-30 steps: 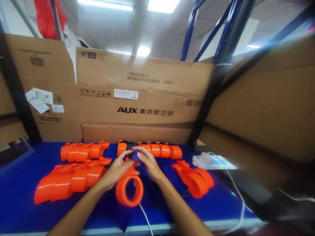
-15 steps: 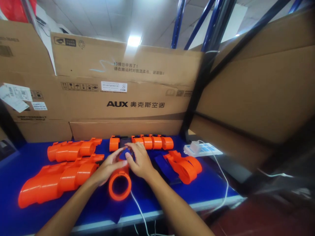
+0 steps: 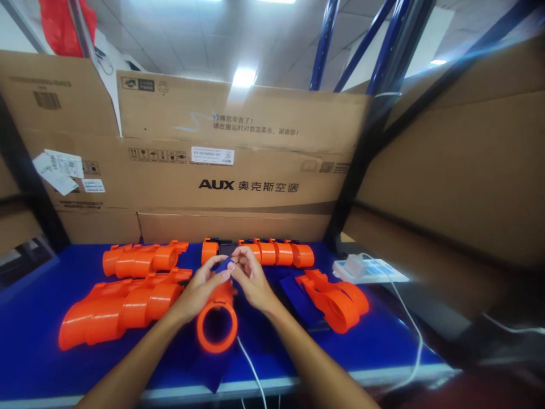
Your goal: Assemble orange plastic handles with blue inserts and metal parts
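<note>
Two hands (image 3: 252,284): nearly closed, pinching blue piece (image 3: 224,265) | orange tube (image 3: 221,295): glossy, hollow, round mouth facing wearer

The central tube (image 3: 221,294) is bright orange, as are the rings (image 3: 137,307) at left; the small piece (image 3: 224,264) above it is deep blue; the table (image 3: 32,329) is blue, pale-edged; the cardboard (image 3: 170,196) is tan with black lettering (image 3: 216,185) and white labels (image 3: 213,155); the power strip (image 3: 383,272) is white and blue.

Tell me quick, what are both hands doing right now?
Left hand: closed, holding a blue piece.
Right hand: closed, fingers curled, also gripping the blue piece, at its right end.
</note>
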`<action>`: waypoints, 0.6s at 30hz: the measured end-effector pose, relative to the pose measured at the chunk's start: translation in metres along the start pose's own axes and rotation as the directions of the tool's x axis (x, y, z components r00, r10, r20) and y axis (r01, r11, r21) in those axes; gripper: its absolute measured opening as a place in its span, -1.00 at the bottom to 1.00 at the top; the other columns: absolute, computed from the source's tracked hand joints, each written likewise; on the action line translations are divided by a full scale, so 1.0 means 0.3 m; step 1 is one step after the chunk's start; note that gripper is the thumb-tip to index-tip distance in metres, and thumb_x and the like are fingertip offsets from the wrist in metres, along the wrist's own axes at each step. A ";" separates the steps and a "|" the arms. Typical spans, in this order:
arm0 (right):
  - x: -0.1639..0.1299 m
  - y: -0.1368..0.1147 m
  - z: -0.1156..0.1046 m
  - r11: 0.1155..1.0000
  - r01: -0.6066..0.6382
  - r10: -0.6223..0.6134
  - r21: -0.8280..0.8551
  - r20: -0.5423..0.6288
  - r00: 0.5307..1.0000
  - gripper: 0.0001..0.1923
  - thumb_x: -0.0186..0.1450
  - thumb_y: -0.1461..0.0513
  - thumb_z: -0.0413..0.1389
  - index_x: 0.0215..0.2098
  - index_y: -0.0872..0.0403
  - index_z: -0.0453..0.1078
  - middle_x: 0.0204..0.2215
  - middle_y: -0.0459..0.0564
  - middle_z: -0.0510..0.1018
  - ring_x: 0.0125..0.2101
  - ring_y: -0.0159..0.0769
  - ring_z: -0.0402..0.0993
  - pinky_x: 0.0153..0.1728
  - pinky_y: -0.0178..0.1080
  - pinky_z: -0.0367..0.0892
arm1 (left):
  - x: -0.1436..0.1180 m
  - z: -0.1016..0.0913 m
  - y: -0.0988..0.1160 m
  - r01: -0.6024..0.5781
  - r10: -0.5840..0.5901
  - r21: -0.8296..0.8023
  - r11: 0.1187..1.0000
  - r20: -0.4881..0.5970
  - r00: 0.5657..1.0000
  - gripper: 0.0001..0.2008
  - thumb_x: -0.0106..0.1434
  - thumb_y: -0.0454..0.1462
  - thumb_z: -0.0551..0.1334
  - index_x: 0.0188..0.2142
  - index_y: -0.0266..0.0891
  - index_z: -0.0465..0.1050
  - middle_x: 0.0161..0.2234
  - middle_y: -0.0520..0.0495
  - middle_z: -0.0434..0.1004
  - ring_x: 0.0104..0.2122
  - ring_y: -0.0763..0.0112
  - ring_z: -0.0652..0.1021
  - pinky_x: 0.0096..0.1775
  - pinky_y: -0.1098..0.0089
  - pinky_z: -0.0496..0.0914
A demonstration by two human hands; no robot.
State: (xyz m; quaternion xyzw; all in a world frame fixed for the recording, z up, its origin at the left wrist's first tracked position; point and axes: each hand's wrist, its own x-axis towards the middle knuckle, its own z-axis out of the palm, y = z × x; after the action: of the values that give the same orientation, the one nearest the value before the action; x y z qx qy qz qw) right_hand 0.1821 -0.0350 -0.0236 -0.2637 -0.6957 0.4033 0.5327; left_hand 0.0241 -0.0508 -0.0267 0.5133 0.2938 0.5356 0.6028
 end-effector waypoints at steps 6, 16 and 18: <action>0.012 -0.019 -0.019 0.995 0.034 -0.035 -0.093 -0.003 0.999 -0.69 0.41 0.01 -0.02 0.03 -0.04 0.15 -0.30 -0.08 0.48 -0.36 -0.32 0.45 -0.33 -0.27 0.39 | 0.005 -0.014 0.004 0.017 -0.018 -0.018 1.000 -0.038 0.999 -0.40 0.07 -0.20 0.42 0.12 -0.16 0.39 -0.11 -0.16 0.61 -0.12 0.10 0.60 -0.15 0.26 0.50; -0.025 -0.050 -0.195 0.489 0.160 0.185 -0.858 0.281 0.942 -0.88 0.12 0.19 0.29 -0.42 0.04 0.47 -0.26 0.00 0.42 -0.13 -0.07 0.28 0.00 0.08 0.13 | 0.020 -0.076 0.022 0.114 -0.117 -0.281 0.953 0.008 0.993 -0.42 0.18 0.00 0.21 0.08 -0.33 0.44 -0.10 -0.31 0.63 -0.20 0.01 0.64 -0.20 0.19 0.49; -0.037 -0.048 -0.186 0.467 0.150 0.260 -0.872 0.297 0.919 -0.74 0.04 0.08 0.36 -0.38 0.01 0.49 -0.22 0.01 0.40 -0.11 -0.02 0.26 0.01 0.14 0.10 | 0.021 -0.076 0.013 0.107 -0.109 -0.295 0.950 0.011 0.994 -0.43 0.17 -0.02 0.22 0.08 -0.32 0.43 -0.08 -0.31 0.62 -0.19 0.01 0.63 -0.19 0.18 0.49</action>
State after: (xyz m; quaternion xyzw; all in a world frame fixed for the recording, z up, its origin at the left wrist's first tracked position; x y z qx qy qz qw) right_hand 0.2396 -0.0358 -0.0114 -0.4370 -0.8845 0.0473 0.1565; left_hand 0.0036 -0.0383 -0.0288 0.3992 0.2399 0.5413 0.7001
